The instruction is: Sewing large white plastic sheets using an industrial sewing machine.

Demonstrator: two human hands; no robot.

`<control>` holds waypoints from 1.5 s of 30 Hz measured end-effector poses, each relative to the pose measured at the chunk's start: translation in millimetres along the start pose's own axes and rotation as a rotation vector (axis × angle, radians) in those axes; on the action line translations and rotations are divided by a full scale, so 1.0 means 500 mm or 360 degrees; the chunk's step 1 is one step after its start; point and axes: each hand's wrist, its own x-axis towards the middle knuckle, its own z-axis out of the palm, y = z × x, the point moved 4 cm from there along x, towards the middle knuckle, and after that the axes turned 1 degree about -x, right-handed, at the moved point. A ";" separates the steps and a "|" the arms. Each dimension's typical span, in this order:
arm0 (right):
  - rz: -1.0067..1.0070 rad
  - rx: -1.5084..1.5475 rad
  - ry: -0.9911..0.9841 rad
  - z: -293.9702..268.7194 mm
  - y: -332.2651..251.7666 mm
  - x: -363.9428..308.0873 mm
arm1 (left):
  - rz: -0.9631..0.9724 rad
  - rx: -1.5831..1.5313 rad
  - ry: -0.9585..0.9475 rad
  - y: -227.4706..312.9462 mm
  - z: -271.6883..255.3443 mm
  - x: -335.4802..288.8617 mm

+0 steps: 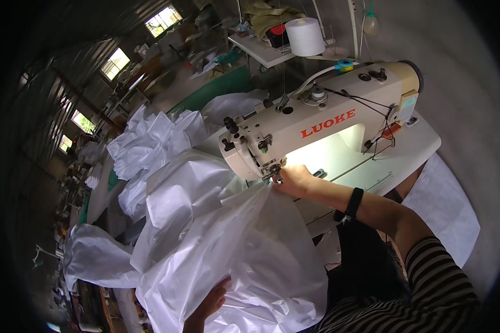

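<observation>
A large white plastic-like sheet (250, 250) spreads in loose folds over my lap and up onto the bed of a white sewing machine (328, 105). My right hand (295, 180) is beside the presser foot (273, 171), its fingers closed on the sheet's edge right under the machine head. At the lower middle, my left hand (212, 299) lies among the folds, its fingers bent against the sheet, with part of the hand hidden. The machine's lamp lights the bed behind my right hand.
More white sheeting (155, 139) is heaped left of the machine, and another white piece (444, 205) hangs at the right. A white thread cone (305, 36) stands behind the machine. A thin black cord (366, 101) loops by its right end. Windows and clutter lie far left.
</observation>
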 end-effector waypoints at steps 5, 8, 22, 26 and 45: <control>0.0040 -0.0117 0.0124 0.015 0.035 0.034 | 0.0909 0.1500 0.0181 -0.059 -0.009 -0.064; -0.0015 -0.0199 0.0220 0.023 0.058 0.032 | 0.0717 0.1715 0.0148 -0.073 0.014 -0.060; 0.0064 0.2369 -0.0925 0.311 -0.101 -0.489 | 0.0745 0.0057 0.0714 0.194 -0.014 -0.101; 0.0657 0.1722 -0.0521 0.310 0.131 -0.529 | 0.0460 0.0334 0.1157 0.129 -0.065 -0.100; 0.0099 0.2701 -0.0945 0.300 -0.316 -0.336 | 0.0329 -0.1280 0.0671 0.097 -0.038 -0.135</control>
